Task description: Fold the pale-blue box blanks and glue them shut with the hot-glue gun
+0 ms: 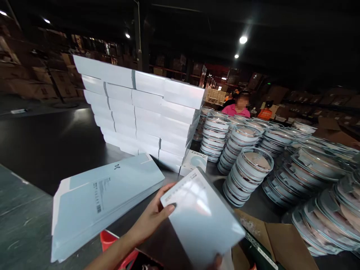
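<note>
Left hand [153, 217] gripped the near-left edge of a pale flat box [201, 219], thumb on top. Right hand [216, 259] barely showed at the box's 5 o'clock corner; grip impossible to tell. Box was held above the desk [25, 225]. Flat carton sheets [104, 202] at 9 o'clock, stacked round containers [247, 168] at 2 o'clock.

Dim hall, few ceiling spotlights [243, 39]; glare on glossy box [201, 213]; edges bent by wide lens, background murky
</note>
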The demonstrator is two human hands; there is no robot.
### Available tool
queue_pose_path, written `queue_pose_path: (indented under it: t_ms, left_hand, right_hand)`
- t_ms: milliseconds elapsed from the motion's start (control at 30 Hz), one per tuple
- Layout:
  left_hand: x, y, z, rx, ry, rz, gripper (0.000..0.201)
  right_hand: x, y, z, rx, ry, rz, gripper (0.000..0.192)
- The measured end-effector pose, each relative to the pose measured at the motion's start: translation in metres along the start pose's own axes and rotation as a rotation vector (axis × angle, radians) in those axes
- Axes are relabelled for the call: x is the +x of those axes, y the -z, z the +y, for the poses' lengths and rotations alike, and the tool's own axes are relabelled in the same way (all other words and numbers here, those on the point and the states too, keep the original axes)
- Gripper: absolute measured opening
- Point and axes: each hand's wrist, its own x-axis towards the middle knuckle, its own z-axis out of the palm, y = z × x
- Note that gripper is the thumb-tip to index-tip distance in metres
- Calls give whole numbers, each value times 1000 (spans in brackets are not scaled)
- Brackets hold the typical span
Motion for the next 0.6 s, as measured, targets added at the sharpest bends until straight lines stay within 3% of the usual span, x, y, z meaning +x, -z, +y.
queue_pose_path:
  t_ms: [67, 133, 200, 333, 467, 600]
  left_hand:
    - [6, 22, 5, 319, -105, 25, 66]
    - [19, 58, 11, 692, -185, 144, 56]
    - [36, 100, 17, 825, -166, 215, 53]
    - [66, 162, 18, 1080, -39, 277, 65]
    - [84, 185, 10, 1261, 111, 243, 53]
    - [90, 192, 13, 1407, 208, 265, 52]
  right_hand:
    - [30, 0, -12, -202, -67, 61, 64]
    - [75, -1, -25, -491, -113, 104, 67]
    - [127, -9, -31, -641, -75, 80, 74]
    - [207, -45, -21, -856, 46, -100, 58]
    - [224, -75, -6, -997, 80, -210, 56]
    - [190, -63, -24, -1021, 224, -200, 62]
